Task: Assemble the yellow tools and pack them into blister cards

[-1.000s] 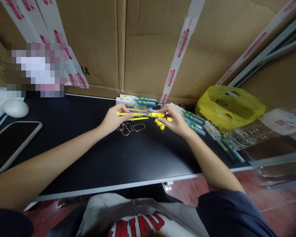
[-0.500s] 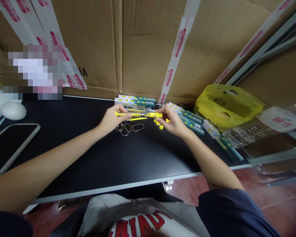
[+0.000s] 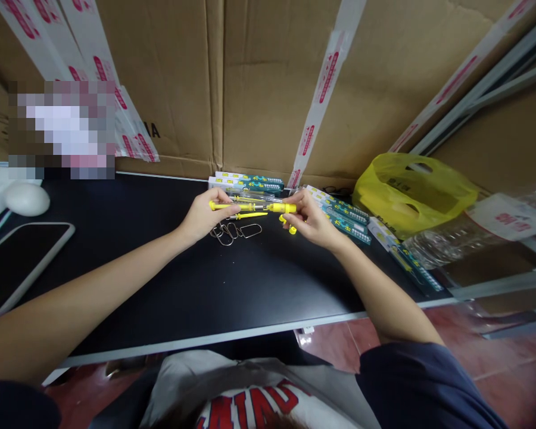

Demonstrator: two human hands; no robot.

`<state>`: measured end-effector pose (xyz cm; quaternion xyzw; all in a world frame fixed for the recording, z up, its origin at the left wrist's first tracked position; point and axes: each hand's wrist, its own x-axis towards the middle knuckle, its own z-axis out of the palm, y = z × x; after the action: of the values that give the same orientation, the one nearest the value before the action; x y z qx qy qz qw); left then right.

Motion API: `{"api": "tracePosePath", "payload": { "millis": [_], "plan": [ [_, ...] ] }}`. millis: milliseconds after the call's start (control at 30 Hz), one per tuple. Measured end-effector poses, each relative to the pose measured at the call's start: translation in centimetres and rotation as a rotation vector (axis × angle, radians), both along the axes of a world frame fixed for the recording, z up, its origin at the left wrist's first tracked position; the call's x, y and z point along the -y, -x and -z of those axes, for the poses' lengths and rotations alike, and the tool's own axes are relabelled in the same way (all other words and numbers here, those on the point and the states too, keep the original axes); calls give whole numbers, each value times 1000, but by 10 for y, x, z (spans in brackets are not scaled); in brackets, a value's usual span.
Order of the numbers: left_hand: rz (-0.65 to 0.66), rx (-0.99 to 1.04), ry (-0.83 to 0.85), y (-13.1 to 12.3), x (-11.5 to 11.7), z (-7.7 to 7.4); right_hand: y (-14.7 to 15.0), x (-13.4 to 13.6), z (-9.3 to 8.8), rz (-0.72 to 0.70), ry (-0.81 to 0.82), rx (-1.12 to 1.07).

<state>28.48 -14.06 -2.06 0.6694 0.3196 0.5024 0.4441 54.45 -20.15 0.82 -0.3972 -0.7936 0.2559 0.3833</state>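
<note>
My left hand (image 3: 209,213) is closed, pinching a yellow rod (image 3: 245,207) of a spring scale between thumb and fingers. From the right, my right hand (image 3: 313,219) grips a yellow cylindrical end piece (image 3: 282,207). A short metallic section lies in line between the two yellow parts; whether they are joined there I cannot tell. Behind them is a clear plastic tube (image 3: 261,195). Bent metal wire hooks (image 3: 250,230) lie on the black table (image 3: 250,292) below my left hand. Small yellow caps (image 3: 292,229) sit beside my right fingers, which partly cover them.
Green-and-white printed boxes (image 3: 245,182) lie at the back, with several more boxes (image 3: 346,214) to the right. A yellow plastic bag (image 3: 411,190) and a clear plastic bottle (image 3: 438,245) stand at right. At left are a phone (image 3: 20,268) and a white rounded object (image 3: 29,198).
Both hands keep their grips in nearly the same place. The end piece in my right hand has shifted very slightly to the right, along with a small shift of the whole view.
</note>
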Motion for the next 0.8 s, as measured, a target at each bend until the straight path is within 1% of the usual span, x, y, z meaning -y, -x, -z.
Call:
{"api": "tracePosePath", "payload": {
  "millis": [133,400,633,700,800],
  "plan": [
    [11,4,-5,0,0,0,-1,0,-2,5,12,4],
    [-25,-5,-33,-1,0,0,-2,-3,-2,71,-102,51],
    [-37,-13,-46,-1,0,-1,-4,-3,0,62,-78,54],
    [-35,-2,-37,-1,0,0,-3,-3,-1,79,-104,62],
    [-16,-7,-26,-1,0,0,-2,-3,-4,108,-193,94]
  ]
}}
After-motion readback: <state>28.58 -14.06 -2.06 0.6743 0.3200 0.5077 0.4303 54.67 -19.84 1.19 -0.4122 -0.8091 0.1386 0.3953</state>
